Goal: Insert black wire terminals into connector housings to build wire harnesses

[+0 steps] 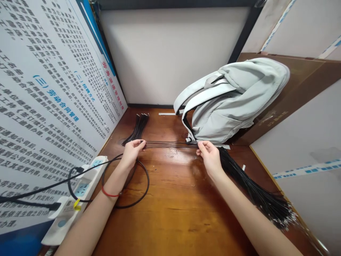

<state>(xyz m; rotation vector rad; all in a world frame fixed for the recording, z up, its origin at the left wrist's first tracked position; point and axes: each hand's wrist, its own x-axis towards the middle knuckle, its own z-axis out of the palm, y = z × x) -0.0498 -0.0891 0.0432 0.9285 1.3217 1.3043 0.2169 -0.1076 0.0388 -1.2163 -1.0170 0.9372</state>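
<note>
Black cables between 2 hands, backpack just beyond

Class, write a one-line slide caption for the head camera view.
Left hand and right hand stretch thin black cables taut above a wooden desk, beside a backpack.

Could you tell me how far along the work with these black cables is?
Looks done: the small bundle of black cables by the printed wall board. In hand: a few cables stretched between the left hand and right hand. Left: the larger bunch at right, it seems.

Desk room below right hand, backpack above
</note>
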